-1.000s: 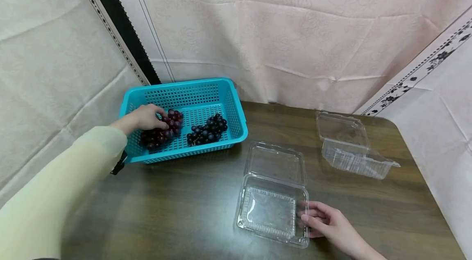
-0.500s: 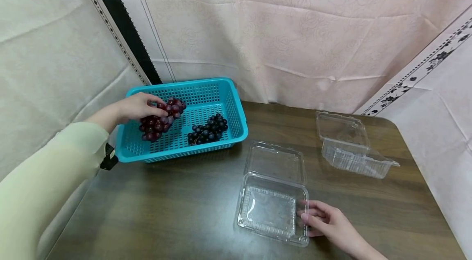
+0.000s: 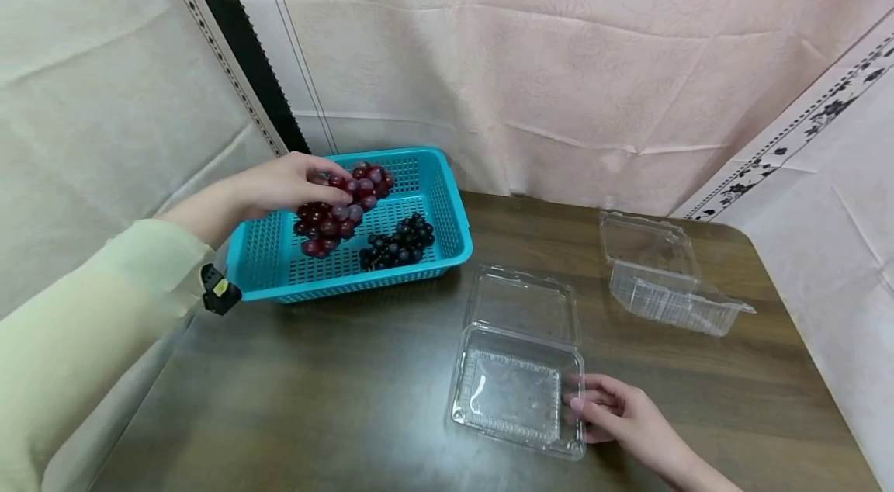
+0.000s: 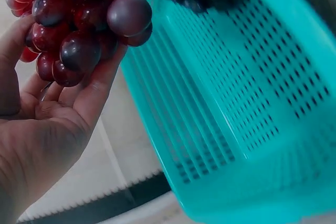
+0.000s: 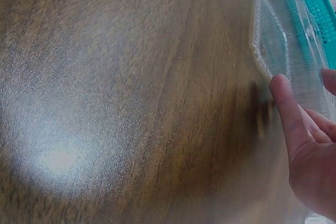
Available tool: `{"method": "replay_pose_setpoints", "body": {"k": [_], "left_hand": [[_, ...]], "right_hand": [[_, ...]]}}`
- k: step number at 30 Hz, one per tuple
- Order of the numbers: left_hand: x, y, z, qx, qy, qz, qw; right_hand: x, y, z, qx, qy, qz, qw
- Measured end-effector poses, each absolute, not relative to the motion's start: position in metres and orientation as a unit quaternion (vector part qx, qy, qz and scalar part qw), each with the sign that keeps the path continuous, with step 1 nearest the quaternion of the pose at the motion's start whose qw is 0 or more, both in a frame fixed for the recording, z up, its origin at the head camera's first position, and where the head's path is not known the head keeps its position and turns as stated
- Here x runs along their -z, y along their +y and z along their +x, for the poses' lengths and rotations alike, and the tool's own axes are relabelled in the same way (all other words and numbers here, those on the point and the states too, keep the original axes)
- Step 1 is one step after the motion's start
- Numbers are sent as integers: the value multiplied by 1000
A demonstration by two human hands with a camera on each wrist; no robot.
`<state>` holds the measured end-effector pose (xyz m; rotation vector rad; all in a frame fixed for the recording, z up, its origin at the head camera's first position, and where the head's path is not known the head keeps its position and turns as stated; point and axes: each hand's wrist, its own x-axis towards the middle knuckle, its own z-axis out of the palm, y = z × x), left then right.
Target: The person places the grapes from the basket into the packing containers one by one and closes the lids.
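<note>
My left hand (image 3: 282,183) holds a bunch of red grapes (image 3: 331,222) over the turquoise basket (image 3: 457,232). In the left wrist view the thumb and fingers grip the red grapes (image 4: 79,48) from below in that frame. A smaller bunch of dark grapes (image 3: 396,244) lies in the right part of the basket. At the front right, my right hand (image 3: 628,424) holds the side of an opened clear plastic clamshell box (image 3: 513,391), thumb at the rim and fingers along the outer wall. The right wrist view shows the fingers (image 5: 286,103) against the clear wall.
A second opened clear clamshell box (image 3: 673,294) stands at the back right of the brown wooden table (image 3: 314,383). Pale cloth (image 3: 531,73) hangs behind the table and at both sides. The basket sits at the table's back left, close to the cloth.
My left hand has lifted the red grapes off the basket's floor and moved them to the right. The dark grapes stay put. My right hand keeps its place on the clamshell box.
</note>
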<state>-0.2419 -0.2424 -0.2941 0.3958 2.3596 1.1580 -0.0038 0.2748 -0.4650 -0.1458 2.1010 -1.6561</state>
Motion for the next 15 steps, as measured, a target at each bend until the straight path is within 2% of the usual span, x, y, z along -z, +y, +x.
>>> {"method": "replay_pose_setpoints", "body": {"k": [15], "left_hand": [[289, -163, -208, -403, 836, 261, 266]], "right_hand": [[464, 275, -2, 601, 765, -57, 223]]}}
